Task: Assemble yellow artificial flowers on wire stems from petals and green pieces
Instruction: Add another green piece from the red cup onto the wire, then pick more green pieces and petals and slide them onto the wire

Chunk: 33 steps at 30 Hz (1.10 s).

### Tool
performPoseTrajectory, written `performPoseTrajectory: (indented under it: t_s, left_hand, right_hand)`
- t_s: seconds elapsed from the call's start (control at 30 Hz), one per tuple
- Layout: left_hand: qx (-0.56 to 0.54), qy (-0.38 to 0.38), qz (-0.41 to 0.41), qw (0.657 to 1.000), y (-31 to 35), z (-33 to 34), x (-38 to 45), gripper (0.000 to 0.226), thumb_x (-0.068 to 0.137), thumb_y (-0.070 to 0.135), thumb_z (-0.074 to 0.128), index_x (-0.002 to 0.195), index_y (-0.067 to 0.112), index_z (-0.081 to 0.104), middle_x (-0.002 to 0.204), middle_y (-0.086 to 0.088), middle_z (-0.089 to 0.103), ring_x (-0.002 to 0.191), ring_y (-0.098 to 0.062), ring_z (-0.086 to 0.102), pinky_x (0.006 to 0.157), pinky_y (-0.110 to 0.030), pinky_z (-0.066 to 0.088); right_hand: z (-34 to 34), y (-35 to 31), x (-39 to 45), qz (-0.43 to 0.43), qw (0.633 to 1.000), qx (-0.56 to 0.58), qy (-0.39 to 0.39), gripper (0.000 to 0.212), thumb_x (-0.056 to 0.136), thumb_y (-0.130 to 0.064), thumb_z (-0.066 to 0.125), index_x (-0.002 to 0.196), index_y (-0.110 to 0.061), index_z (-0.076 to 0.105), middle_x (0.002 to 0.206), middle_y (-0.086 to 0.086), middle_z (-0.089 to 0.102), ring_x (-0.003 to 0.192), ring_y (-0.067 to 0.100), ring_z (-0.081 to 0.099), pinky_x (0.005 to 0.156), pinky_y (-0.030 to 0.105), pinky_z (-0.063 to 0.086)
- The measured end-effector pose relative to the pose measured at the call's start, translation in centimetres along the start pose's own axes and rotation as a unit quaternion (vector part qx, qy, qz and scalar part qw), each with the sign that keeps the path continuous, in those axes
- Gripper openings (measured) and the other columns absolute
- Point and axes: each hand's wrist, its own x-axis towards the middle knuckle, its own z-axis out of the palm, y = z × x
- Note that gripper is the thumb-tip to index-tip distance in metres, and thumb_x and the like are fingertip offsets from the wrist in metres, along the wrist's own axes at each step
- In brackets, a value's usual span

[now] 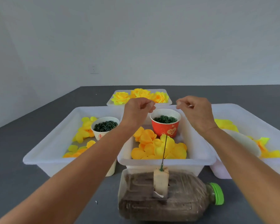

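white trays (71, 110): 4 | finished yellow flowers (141, 92): 3 | paper cups of green pieces (166, 122): 2 | wire stems (164, 149): 1 | sand-filled bottles (184, 196): 1 | hands (136, 109): 2 | loose petals (168, 147): too many to count

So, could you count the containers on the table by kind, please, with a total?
White trays: 4 (far tray, left tray, middle tray, right tray)
Paper cups: 2 (white cup, red cup)
Plastic bottle, lying on its side: 1
Total: 7
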Motion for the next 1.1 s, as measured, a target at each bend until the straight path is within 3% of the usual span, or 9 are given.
performPoseTrajectory:
  t_s: [0.1,0.2,0.27,0.4,0.5,0.63,0.77,1.1]
  left_hand:
    - [0.01,0.003,-0.003,1.0,-0.6,-1.8,-1.0,0.015,0.091,0.007,0.056,0.092,0.0,0.069,0.081,-0.007,0.068,0.073,-0.015,0.063,0.077,-0.024,0.05]
    - [0.05,0.033,0.004,0.998,-1.5,-4.5,-1.5,0.015,0.091,0.008,0.057,0.091,0.003,0.071,0.077,-0.003,0.068,0.065,-0.002,0.061,0.067,-0.01,0.047]
    - [0.084,0.065,-0.005,0.994,-2.3,-6.6,-1.5,0.015,0.091,0.011,0.058,0.09,0.006,0.072,0.076,-0.002,0.07,0.063,-0.002,0.061,0.061,-0.007,0.044]
    - [0.2,0.108,-0.05,0.972,-4.7,-9.8,-0.7,0.017,0.089,0.011,0.056,0.083,0.012,0.072,0.071,0.001,0.063,0.069,-0.014,0.058,0.063,-0.019,0.039]
    - [0.335,0.053,-0.085,0.937,-6.6,-10.3,0.1,0.023,0.086,0.005,0.051,0.076,0.018,0.068,0.076,-0.003,0.061,0.072,-0.019,0.052,0.062,-0.023,0.036]
    - [0.42,-0.037,-0.134,0.897,-9.0,-9.4,1.3,0.021,0.088,0.011,0.055,0.104,0.008,0.068,0.108,-0.01,0.066,0.098,-0.026,0.061,0.069,-0.028,0.044]
    - [0.507,-0.096,-0.152,0.843,-10.0,-8.6,1.9,0.028,0.09,0.013,0.053,0.117,0.007,0.06,0.116,-0.012,0.062,0.105,-0.028,0.06,0.075,-0.031,0.049]
    - [0.548,-0.09,-0.133,0.821,-10.2,-7.9,1.5,0.028,0.088,0.007,0.054,0.113,0.008,0.066,0.112,-0.011,0.065,0.103,-0.026,0.06,0.082,-0.031,0.051]
  right_hand:
    - [2.0,-2.1,-1.3,-0.002,0.996,0.058,-0.071,0.013,0.086,-0.013,0.064,0.074,-0.013,0.071,0.074,-0.008,0.067,0.07,-0.002,0.058,0.07,0.015,0.043]
    - [3.5,-3.7,-1.9,0.01,0.985,0.13,-0.117,0.013,0.086,-0.012,0.065,0.074,-0.013,0.072,0.07,-0.011,0.069,0.07,-0.002,0.063,0.071,0.012,0.048]
    - [4.4,-4.5,-2.0,0.022,0.976,0.167,-0.14,0.014,0.086,-0.011,0.065,0.073,-0.015,0.071,0.068,-0.008,0.07,0.069,0.0,0.064,0.067,0.009,0.048]
    - [6.8,-5.0,-1.7,0.052,0.963,0.193,-0.181,0.014,0.086,-0.009,0.065,0.074,-0.014,0.071,0.069,-0.003,0.07,0.068,0.006,0.064,0.068,0.021,0.051]
    - [8.6,-4.6,-1.6,0.075,0.957,0.188,-0.208,0.013,0.087,-0.01,0.064,0.076,-0.01,0.071,0.071,0.001,0.071,0.065,0.008,0.064,0.066,0.028,0.051]
    - [10.3,-3.0,-2.0,0.088,0.955,0.181,-0.219,0.011,0.086,-0.01,0.065,0.078,-0.012,0.071,0.071,0.0,0.072,0.065,0.002,0.065,0.06,0.017,0.051]
    - [10.6,-2.2,-1.7,0.088,0.956,0.176,-0.216,0.01,0.086,-0.009,0.065,0.08,-0.013,0.072,0.069,-0.002,0.072,0.066,0.002,0.067,0.06,0.016,0.052]
    - [10.3,-2.0,-2.0,0.087,0.959,0.125,-0.241,0.012,0.087,-0.012,0.065,0.083,-0.004,0.073,0.073,0.005,0.072,0.064,0.002,0.065,0.059,0.011,0.049]
